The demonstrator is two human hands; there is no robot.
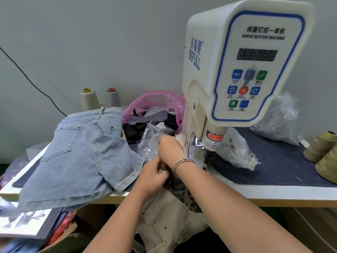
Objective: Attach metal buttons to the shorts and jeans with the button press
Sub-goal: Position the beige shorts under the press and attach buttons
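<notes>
The white button press (242,70) stands on the table, its punch (209,154) pointing down at the die. Light blue denim shorts (82,159) lie heaped at the table's left. A beige garment with metal eyelets (164,221) hangs over the table edge below my hands. My left hand (151,178) has curled fingers pinching something small at the garment's top; what it is stays hidden. My right hand (169,148), wrist in silver bangles, reaches into a crumpled clear plastic bag (149,141) left of the punch, with its fingertips hidden.
A pink bag of fabric scraps (156,114) sits behind my hands. Another clear bag (237,152) lies right of the punch on a dark blue mat (282,167). Thread cones stand at the back left (87,99) and far right (321,147). Boxes of clothes (54,232) sit below.
</notes>
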